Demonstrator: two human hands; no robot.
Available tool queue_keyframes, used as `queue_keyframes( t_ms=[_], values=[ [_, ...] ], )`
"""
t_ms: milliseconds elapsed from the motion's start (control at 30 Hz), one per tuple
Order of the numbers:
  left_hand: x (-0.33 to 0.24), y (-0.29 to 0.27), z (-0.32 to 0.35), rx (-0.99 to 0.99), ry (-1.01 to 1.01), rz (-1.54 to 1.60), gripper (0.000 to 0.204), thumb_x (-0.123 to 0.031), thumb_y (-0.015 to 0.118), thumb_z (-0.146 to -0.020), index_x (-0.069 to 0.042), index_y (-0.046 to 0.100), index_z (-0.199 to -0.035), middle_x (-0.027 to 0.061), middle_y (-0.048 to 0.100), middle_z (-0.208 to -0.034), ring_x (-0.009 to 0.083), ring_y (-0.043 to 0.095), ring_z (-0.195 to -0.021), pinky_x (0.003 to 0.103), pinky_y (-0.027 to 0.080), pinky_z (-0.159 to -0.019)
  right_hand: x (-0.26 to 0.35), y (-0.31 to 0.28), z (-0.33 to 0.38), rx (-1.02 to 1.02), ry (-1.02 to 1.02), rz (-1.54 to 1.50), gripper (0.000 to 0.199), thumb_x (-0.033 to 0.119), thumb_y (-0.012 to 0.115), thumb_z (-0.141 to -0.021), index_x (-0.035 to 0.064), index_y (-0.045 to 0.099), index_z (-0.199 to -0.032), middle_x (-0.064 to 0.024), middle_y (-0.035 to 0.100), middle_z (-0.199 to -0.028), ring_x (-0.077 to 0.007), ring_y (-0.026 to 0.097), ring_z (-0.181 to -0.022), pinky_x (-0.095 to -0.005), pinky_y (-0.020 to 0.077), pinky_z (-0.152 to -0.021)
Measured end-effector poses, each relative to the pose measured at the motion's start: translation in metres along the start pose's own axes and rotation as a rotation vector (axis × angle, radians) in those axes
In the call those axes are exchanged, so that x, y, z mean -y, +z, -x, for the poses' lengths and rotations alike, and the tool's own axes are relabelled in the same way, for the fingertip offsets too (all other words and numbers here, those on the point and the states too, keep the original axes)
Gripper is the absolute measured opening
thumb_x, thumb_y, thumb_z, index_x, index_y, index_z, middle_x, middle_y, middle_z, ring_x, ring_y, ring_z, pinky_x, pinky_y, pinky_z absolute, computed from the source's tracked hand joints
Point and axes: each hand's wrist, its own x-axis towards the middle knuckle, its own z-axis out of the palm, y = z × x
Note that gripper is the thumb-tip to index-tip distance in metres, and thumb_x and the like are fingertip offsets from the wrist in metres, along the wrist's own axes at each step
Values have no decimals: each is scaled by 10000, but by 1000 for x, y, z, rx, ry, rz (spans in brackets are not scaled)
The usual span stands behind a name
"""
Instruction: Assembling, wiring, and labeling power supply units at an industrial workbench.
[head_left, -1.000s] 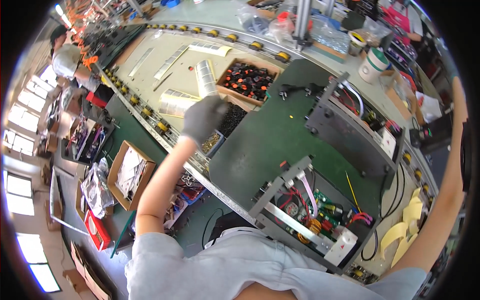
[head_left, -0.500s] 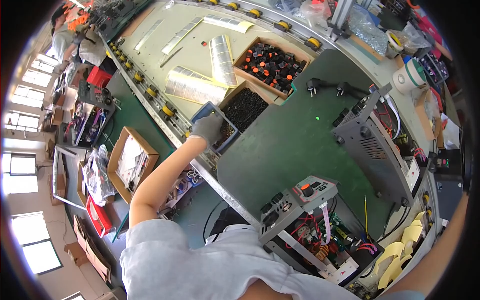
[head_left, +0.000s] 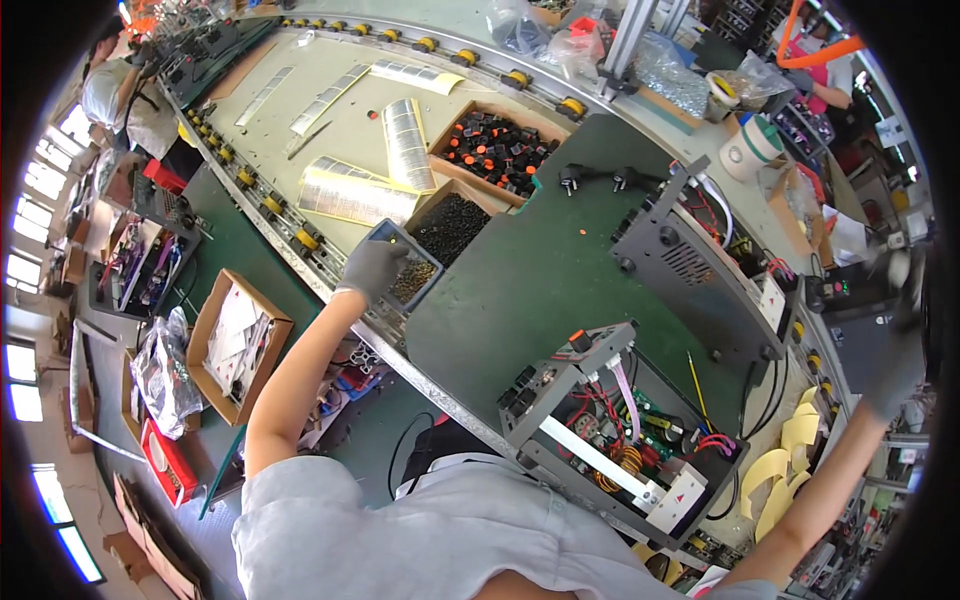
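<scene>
My left hand (head_left: 374, 268), in a grey glove, is at the left rim of a small blue bin (head_left: 440, 279) of brass-coloured screws (head_left: 410, 284). Its fingers are curled together, and whatever they hold is too small to make out. Far to the right, my right hand (head_left: 898, 365) is raised beside dark equipment, gloved and smeared by motion. Its fingers cannot be read. Close to my body stands an open device housing (head_left: 620, 450) with wires, a circuit board and an orange knob. A second grey housing (head_left: 690, 265) stands behind it on the green mat (head_left: 510, 290).
A carton of small black parts (head_left: 455, 225) adjoins the blue bin; a carton of black-and-orange knobs (head_left: 500, 145) is behind. Silver label sheets (head_left: 360, 190) lie between roller rails. Two black-handled pieces (head_left: 600, 178) and a yellow stick (head_left: 697, 390) lie on the mat. Other people work farther off.
My left hand has drawn back from inside the blue bin to its left rim. My right hand has come into sight at the far right. The whole view has shifted.
</scene>
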Motion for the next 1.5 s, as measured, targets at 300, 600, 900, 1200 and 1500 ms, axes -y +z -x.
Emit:
queue_keyframes(
  t_ms=[300, 600, 900, 1200, 1500],
  values=[
    [23, 3, -1, -28, -288, 873, 232, -110, 569, -881, -21, 687, -1059, 100, 693, -875, 213, 643, -757, 311, 514, -741, 15, -63, 129, -77, 559, -907, 749, 427, 645, -778, -46, 418, -1312, -133, 560, -1120, -219, 528, -1066, -333, 368, -987],
    [-117, -74, 35, 612, -23, 1856, 321, -177, 568, -929, -38, 501, -1212, 7, 541, -941, 91, 537, -850, 203, 449, -697, 53, -67, 122, -412, 483, -947, 794, 468, 577, -763, -39, 340, -1325, -124, 508, -1052, -222, 517, -859, -334, 444, -860],
    [-290, -93, 45, 1111, 267, 1703, 251, -224, 572, -938, -48, 539, -1115, -2, 535, -886, 85, 535, -763, 191, 436, -638, 51, -60, 126, -252, 307, -1536, 474, 390, 699, -735, 37, 527, -1001, -31, 418, -796, -163, 393, -777, -370, 349, -836],
    [-371, -59, 51, 1309, 187, 1496, 263, -298, 550, -950, -54, 550, -1048, -8, 481, -831, 87, 497, -731, 203, 425, -618, 41, -104, 145, -478, 241, -1452, 413, 227, 716, -744, 13, 499, -1024, -112, 465, -1041, -200, 450, -880, -372, 402, -871],
    [-392, -40, 58, 1357, 101, 1337, 354, -444, 515, -946, -90, 545, -948, -13, 466, -797, 73, 428, -628, 205, 389, -543, 14, -111, 170, -364, 248, -1459, 487, 250, 701, -745, 26, 519, -1138, -132, 537, -1095, -149, 502, -818, -324, 414, -760]
  ],
)
